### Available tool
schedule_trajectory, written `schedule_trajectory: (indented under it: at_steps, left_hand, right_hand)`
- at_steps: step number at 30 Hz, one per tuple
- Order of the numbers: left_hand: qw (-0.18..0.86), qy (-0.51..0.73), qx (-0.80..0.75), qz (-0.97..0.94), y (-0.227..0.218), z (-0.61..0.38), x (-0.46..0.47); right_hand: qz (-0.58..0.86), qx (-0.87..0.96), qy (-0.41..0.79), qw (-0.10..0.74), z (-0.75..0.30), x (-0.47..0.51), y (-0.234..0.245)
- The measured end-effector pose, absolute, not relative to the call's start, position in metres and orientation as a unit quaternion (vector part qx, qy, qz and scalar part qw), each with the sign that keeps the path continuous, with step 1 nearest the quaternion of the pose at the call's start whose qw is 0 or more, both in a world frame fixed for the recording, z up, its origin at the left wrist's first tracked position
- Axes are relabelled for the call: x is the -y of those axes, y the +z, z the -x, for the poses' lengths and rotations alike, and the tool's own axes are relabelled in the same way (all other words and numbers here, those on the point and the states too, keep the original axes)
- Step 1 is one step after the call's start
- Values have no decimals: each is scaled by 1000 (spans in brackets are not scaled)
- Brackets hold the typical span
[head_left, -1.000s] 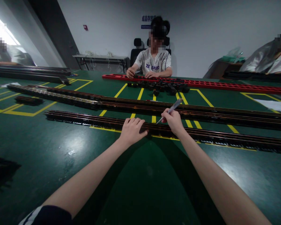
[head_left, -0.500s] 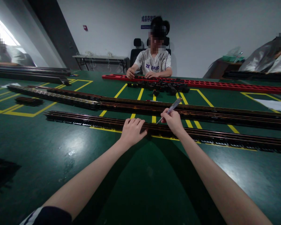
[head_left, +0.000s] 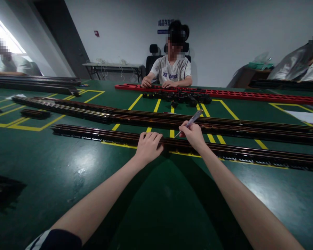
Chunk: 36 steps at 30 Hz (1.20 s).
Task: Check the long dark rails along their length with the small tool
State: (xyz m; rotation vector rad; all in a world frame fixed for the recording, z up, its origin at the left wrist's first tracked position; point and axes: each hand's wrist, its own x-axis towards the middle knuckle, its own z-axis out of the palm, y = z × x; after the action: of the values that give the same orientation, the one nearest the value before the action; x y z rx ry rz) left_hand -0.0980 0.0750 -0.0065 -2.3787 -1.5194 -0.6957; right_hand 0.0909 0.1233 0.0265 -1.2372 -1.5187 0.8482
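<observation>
A long dark rail bundle (head_left: 94, 133) with thin coppery lines runs across the table in front of me. My left hand (head_left: 148, 147) is closed over its middle, fingers across the top and thumb on the near side. Just to the right, my right hand (head_left: 193, 136) grips a screwdriver (head_left: 194, 118) with a clear handle, tilted up to the right. Its thin shaft points down at the rail, close to my left fingertips. Whether the tip touches the rail is too small to tell.
More long dark rails (head_left: 146, 119) lie just beyond. Behind them are a pile of black parts (head_left: 182, 97) and a red slotted rack (head_left: 250, 95), where a co-worker (head_left: 169, 71) sits. A short dark bundle (head_left: 5, 191) lies at near left, papers (head_left: 306, 117) at right.
The view has shifted very slightly. Both my hands and the screwdriver keep practically the same place on the rail.
</observation>
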Motion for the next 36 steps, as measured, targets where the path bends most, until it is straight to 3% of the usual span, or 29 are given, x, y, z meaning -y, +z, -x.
schedule_trajectory:
  at_steps: [36]
  left_hand:
    - [68,-235,527,814,0,100,-73]
  right_hand:
    - [491,634,378,463,-93,-126,20]
